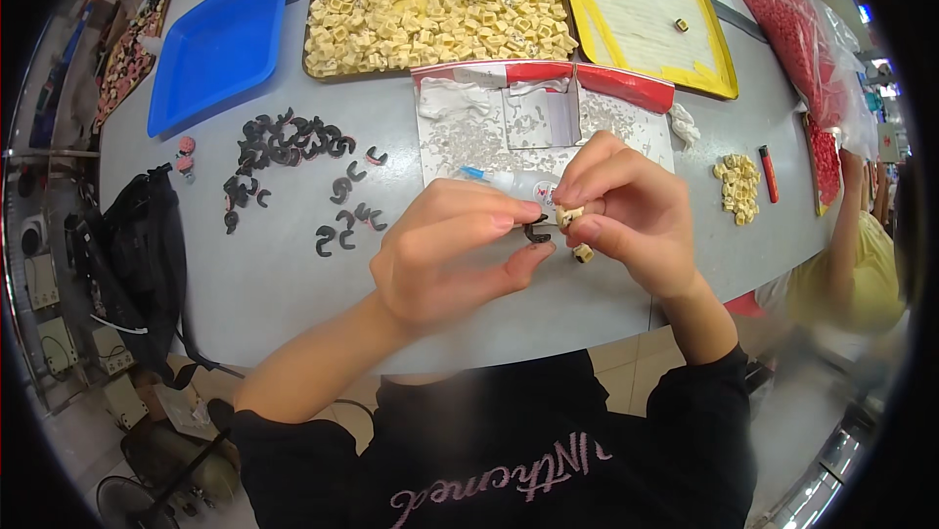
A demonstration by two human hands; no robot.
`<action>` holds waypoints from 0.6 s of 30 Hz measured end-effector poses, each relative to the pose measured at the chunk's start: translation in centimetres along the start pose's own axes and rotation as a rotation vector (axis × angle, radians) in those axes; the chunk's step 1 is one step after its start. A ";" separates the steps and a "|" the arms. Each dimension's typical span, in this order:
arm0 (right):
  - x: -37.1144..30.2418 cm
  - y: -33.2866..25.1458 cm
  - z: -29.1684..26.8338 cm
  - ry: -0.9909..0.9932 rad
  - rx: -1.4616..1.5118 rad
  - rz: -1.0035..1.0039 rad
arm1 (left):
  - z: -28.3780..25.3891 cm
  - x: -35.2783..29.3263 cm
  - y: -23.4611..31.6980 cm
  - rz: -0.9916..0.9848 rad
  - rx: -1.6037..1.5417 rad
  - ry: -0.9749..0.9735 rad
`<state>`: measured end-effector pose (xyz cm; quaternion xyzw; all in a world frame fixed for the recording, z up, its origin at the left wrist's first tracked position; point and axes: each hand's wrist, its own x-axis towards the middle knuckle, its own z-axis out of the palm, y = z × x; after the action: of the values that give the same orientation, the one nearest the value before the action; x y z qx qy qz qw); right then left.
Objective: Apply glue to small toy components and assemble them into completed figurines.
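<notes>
Workpieces: a small cream piece (566,217) and a small black curved piece (537,234), both just right of the frame's centre, raised above the bench (254,289).

State of the fingers: the right hand (631,211) grasps the cream piece between thumb and fingertips. The left hand (440,250) pinches the black curved piece between thumb and forefinger, close beside the cream piece. Whether the two pieces touch is too small to tell.

Handling: judged by size and look, both pieces should be light and fairly stiff. The cream piece appears smooth and may slip; hold it by opposite outer sides with light pressure. The black curved piece looks thin and may bend or snap; grip it on the bend rather than at the ends.

Surroundings: a loose cream piece (583,253) lies just below the right fingers. More black curved pieces (293,143) lie in the left part of the frame.
</notes>
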<state>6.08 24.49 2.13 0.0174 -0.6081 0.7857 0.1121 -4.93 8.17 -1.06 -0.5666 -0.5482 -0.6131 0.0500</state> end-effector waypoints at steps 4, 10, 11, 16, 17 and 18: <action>-0.2 0.1 -0.2 -0.016 0.085 0.065 | 0.1 0.0 0.0 0.013 0.002 0.004; -0.3 0.0 0.2 -0.007 0.142 0.184 | 0.0 0.2 0.2 0.046 0.029 -0.017; -0.3 0.1 0.2 0.001 0.153 0.193 | 0.0 0.2 0.3 0.046 0.029 -0.017; -0.3 0.3 -0.2 -0.051 0.168 0.182 | -0.2 0.6 0.8 0.061 0.011 -0.068; -0.4 0.4 -0.3 -0.062 0.180 0.189 | -0.2 0.6 0.9 0.061 0.012 -0.067; -0.4 0.4 -0.4 -0.071 0.191 0.196 | 0.0 0.6 1.0 0.065 0.012 -0.060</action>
<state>6.42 24.69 1.57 -0.0037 -0.5328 0.8462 0.0111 -4.47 8.06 0.00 -0.6020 -0.5345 -0.5905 0.0567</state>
